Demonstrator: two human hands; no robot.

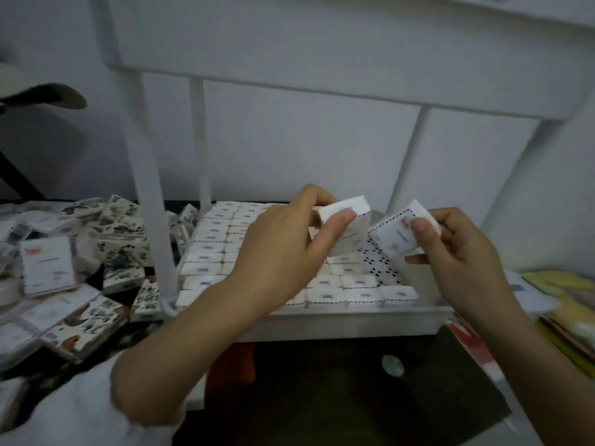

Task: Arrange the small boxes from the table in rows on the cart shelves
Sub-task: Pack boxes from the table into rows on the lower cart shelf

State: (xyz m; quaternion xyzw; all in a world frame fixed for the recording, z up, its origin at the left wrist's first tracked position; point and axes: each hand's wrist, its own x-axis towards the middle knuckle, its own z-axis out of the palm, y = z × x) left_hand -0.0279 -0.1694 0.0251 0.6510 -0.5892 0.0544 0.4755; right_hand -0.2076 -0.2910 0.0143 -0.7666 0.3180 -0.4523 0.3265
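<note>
**Two boxes in hand above the cart shelf**

We hold one small white box in each hand, both raised over the cart shelf. Our left hand pinches the left box with the thumb on its near face and the fingers curled over its far edge. Our right hand grips the right box, thumb pressed on its top corner, and this box sits tilted. The two boxes are just beside each other; we cannot tell whether they touch.

Beneath them, the rows of boxes already fill most of the shelf, edge to edge. A bare patch of perforated shelf floor shows below the right box. To our left, on the table, lies a loose pile of boxes, some showing printed pictures.
</note>
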